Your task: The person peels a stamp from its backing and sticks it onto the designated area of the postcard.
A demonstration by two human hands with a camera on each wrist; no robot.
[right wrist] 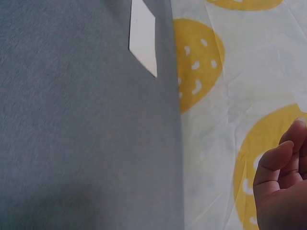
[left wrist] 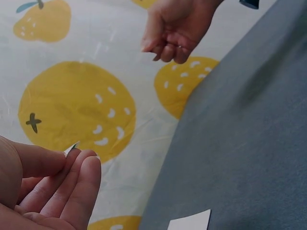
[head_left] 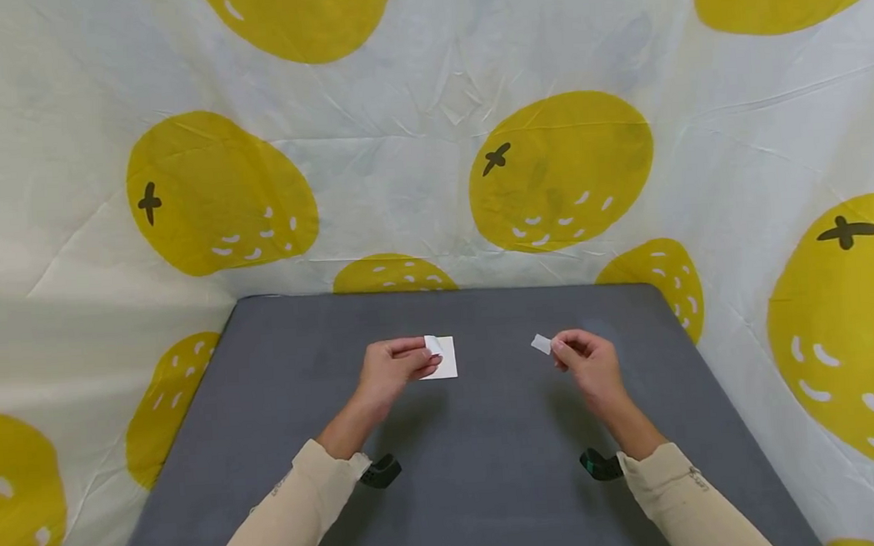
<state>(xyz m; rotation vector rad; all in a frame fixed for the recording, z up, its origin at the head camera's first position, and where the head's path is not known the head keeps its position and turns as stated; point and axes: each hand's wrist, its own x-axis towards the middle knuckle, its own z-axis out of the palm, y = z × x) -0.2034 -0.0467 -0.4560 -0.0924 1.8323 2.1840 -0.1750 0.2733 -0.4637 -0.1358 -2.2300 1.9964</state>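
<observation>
Above the grey table, my left hand (head_left: 392,369) pinches a small white paper piece (head_left: 432,346) between thumb and fingers. Only a thin curled edge of this paper (left wrist: 71,148) shows in the left wrist view. Behind and below that hand, a flat white square card (head_left: 449,361) lies on the table; its left part is hidden. To the right, apart from the card, my right hand (head_left: 589,365) holds a small whitish strip (head_left: 541,344) by one end between thumb and forefinger. The strip's material is too small to tell. In the right wrist view the fingers (right wrist: 273,165) are curled.
The grey tabletop (head_left: 480,487) has rounded far corners. A white cloth (head_left: 401,175) printed with yellow fruit hangs behind it and along both sides. A dark device (head_left: 381,472) sits at the left wrist, and another dark device (head_left: 601,465) at the right wrist.
</observation>
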